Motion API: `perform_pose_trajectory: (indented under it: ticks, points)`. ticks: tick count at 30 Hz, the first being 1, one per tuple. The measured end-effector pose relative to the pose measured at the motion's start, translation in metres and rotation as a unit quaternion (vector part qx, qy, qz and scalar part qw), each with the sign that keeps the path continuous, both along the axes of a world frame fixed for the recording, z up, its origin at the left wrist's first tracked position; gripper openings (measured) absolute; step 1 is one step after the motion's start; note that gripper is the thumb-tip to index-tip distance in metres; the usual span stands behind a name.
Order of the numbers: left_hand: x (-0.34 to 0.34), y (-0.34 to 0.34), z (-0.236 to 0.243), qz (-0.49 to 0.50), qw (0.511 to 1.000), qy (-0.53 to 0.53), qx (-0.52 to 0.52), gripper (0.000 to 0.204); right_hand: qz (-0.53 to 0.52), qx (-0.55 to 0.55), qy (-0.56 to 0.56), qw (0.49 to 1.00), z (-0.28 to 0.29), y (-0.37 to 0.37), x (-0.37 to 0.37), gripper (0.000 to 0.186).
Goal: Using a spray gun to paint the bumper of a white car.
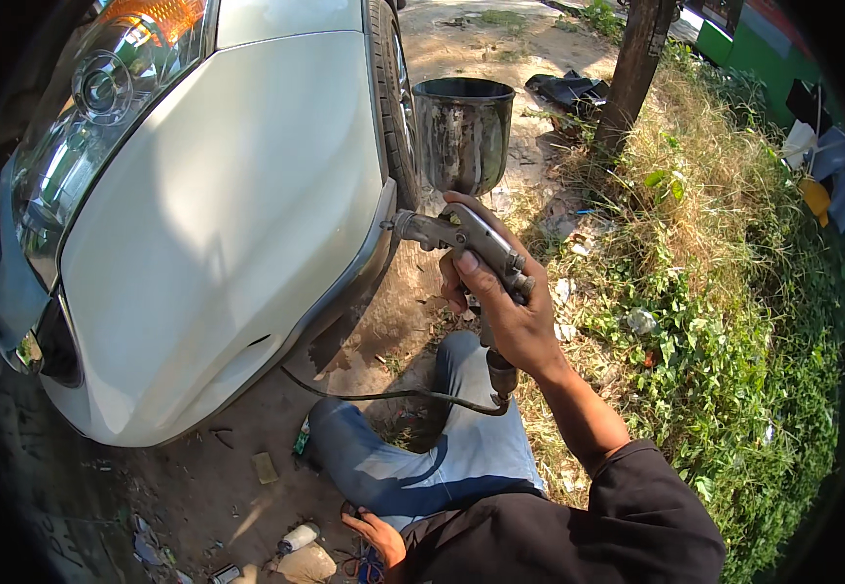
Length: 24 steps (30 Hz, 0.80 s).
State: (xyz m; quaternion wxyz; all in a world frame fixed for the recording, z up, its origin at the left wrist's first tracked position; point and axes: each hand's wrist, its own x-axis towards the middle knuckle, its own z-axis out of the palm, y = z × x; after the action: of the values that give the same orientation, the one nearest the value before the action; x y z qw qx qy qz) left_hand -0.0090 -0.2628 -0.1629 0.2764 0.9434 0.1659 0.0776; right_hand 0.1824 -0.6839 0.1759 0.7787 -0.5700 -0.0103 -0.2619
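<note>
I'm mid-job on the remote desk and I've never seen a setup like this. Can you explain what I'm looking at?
There is no machine arm here: these are a person's bare hands. The single picture comes from a wide fisheye camera on their head, looking down, so straight edges bend near the rim.

The right hand grips a spray gun with a metal cup above it and a hose running from its handle. Its nozzle points toward a car's pale front bumper; I can't tell whether they touch.

The left hand is low, beside the jeans; whether it holds anything is unclear. On the ground lie a whitish bottle and other litter.
</note>
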Motion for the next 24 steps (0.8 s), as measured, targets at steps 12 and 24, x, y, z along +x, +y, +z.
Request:
perform_pose_trajectory:
  ticks: [12, 24]
  points:
    - [0.015, -0.029, 0.062, -0.006, 0.988, -0.013, -0.154, 0.049, -0.07, -0.033, -0.032, 0.996, 0.005, -0.043, 0.036, 0.048]
    - [0.037, -0.026, 0.047, 0.091, 0.964, -0.046, -0.246, 0.049, -0.092, -0.031, 0.02, 0.995, -0.015, 0.019, -0.011, 0.052]
